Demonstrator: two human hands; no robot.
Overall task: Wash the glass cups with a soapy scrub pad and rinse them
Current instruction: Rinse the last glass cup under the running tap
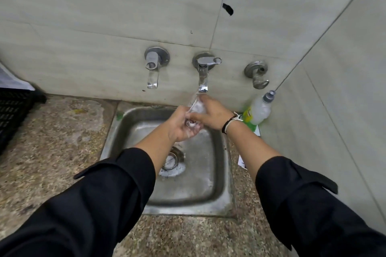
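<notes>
Tiled wall (104,6): grey-green tiles; we face it at the far side, with a dark chip near a joint.
Counter (52,142): speckled stone spreads left and near around us.
Sink (217,173): a steel basin sunk in the counter, wet, with foam round its drain (170,160).
Crate (12,115): black mesh at the far left.
Soap bottle (259,108): it leans at the right far corner of the sink.
Taps: we count three on the wall; the middle tap (203,73) runs water.
Left hand (181,125): we curl it round the base of the cup.
Right hand (211,115): we wrap it over the upper part of the cup.
Glass cup (195,108): tilted, soapy, above the sink under the middle tap's stream, between both hands.
</notes>
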